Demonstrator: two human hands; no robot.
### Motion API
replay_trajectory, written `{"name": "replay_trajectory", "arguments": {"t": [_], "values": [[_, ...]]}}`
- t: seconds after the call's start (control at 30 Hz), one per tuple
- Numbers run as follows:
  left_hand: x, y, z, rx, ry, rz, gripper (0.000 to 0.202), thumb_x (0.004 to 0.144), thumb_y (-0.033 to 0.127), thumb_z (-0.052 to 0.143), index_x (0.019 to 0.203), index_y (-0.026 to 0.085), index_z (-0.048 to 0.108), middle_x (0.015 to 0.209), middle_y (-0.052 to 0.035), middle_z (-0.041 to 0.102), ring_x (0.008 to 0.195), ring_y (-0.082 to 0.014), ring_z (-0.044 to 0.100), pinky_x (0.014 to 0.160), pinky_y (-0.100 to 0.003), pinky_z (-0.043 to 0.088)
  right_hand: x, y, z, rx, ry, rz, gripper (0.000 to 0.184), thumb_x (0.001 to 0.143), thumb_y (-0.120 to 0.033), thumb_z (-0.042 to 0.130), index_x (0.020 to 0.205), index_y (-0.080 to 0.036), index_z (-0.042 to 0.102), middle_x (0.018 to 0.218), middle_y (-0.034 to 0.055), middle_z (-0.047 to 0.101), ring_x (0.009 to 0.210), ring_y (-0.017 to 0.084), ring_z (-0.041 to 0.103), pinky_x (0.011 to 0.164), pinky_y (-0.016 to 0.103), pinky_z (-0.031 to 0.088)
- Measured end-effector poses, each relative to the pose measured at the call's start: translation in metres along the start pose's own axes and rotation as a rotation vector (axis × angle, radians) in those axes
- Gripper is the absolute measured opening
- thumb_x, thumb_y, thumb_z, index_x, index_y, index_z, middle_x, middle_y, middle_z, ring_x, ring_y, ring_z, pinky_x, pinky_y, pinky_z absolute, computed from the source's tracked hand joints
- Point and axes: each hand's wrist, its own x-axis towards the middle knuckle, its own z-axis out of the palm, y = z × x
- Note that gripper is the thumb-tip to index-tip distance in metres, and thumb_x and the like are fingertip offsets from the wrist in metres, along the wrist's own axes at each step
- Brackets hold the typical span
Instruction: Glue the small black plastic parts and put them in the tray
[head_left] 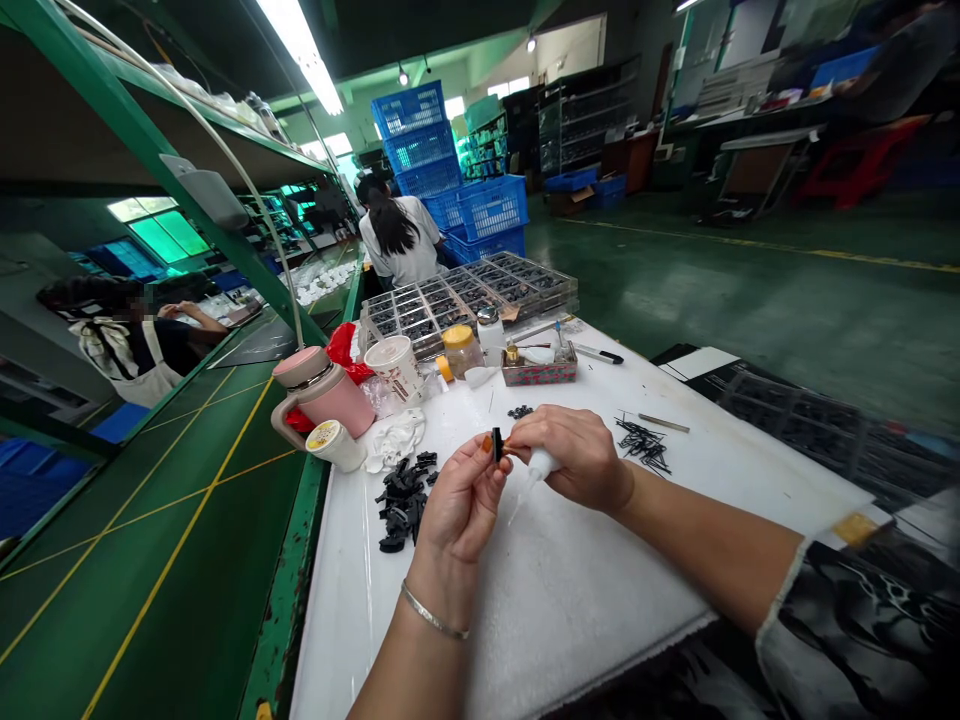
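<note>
My left hand (pixel 461 495) pinches a small black plastic part (pixel 497 443) between thumb and fingers above the white table (pixel 570 590). My right hand (pixel 574 450) is closed around a small white squeeze bottle (pixel 538 466) whose nozzle slants down to the left, and its fingertips meet the black part. A heap of similar black parts (pixel 403 495) lies just left of my left hand. A bundle of thin black pins (pixel 643 444) lies right of my right hand.
At the table's far end stand a pink jug (pixel 326 395), a white cup (pixel 395 368), jars (pixel 461 349), a small red tray (pixel 540 368) and clear compartment trays (pixel 465 295). A green conveyor (pixel 165 520) runs along the left. Two people work further off; blue crates (pixel 450 170) are stacked behind.
</note>
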Motion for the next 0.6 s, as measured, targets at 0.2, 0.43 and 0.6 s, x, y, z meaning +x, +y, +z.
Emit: {"name": "replay_trajectory", "arguments": {"t": [0.2, 0.43, 0.6], "values": [[0.0005, -0.0004, 0.0019, 0.059, 0.031, 0.019, 0.015, 0.073, 0.009, 0.070, 0.087, 0.006, 0.066, 0.080, -0.0061, 0.067, 0.062, -0.0068, 0.063, 0.056, -0.010, 0.054, -0.0024, 0.0057, 0.0014, 0.119, -0.037, 0.174, 0.007, 0.083, -0.013, 0.058, 0.089, -0.018, 0.059, 0.077, 0.0037, 0.066, 0.071, 0.013, 0.061, 0.066, 0.026, 0.048], [0.0013, -0.0002, 0.0000, 0.054, 0.047, 0.000, 0.019, 0.068, 0.009, 0.074, 0.086, 0.008, 0.068, 0.080, -0.0058, 0.067, 0.064, -0.0070, 0.063, 0.058, -0.010, 0.054, -0.0029, 0.0089, 0.0005, 0.230, -0.059, 0.318, 0.002, 0.083, -0.018, 0.060, 0.086, -0.018, 0.061, 0.077, 0.0032, 0.065, 0.071, 0.013, 0.060, 0.066, 0.025, 0.047], [0.0009, 0.0006, -0.0006, 0.086, 0.058, 0.017, 0.023, 0.064, 0.011, 0.078, 0.084, 0.009, 0.067, 0.083, -0.0061, 0.068, 0.065, -0.0074, 0.063, 0.058, -0.011, 0.054, -0.0014, 0.0104, -0.0003, 0.293, -0.120, 0.486, 0.011, 0.082, -0.027, 0.065, 0.082, -0.016, 0.064, 0.075, 0.0021, 0.065, 0.069, 0.013, 0.059, 0.065, 0.024, 0.045]]}}
